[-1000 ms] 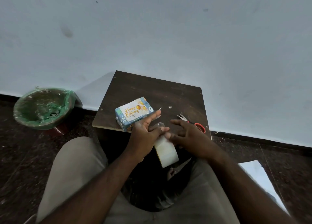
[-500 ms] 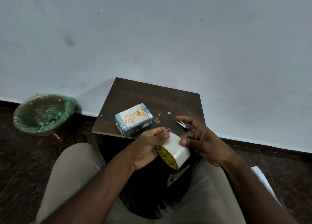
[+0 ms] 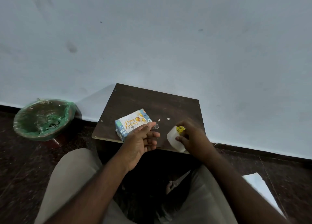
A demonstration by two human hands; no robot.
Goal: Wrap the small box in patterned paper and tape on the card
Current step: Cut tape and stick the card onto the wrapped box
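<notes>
The left hand (image 3: 143, 140) hovers loosely open beside the wrapped box (image 3: 120, 131), card (image 3: 131, 122) on top; the right hand (image 3: 194, 139) grips the tape roll (image 3: 172, 136) over the desk (image 3: 152, 102).

Just beyond the left hand (image 3: 141, 142) the box (image 3: 124, 134) wears blue paper (image 3: 119, 128) with a small white-and-dark print, and the card (image 3: 132, 122) on it is white with golden-orange "Happy Birthday" script and orange balloons. The roll of tape (image 3: 172, 137) in the right hand (image 3: 194, 139) is milky white with a yellow core (image 3: 179, 129) marked in black. Under both hands the table (image 3: 152, 102) is dark brown, the bin (image 3: 42, 136) far left of the left hand has a green liner (image 3: 68, 109), and the trousers (image 3: 72, 181) below the hands are beige.
</notes>
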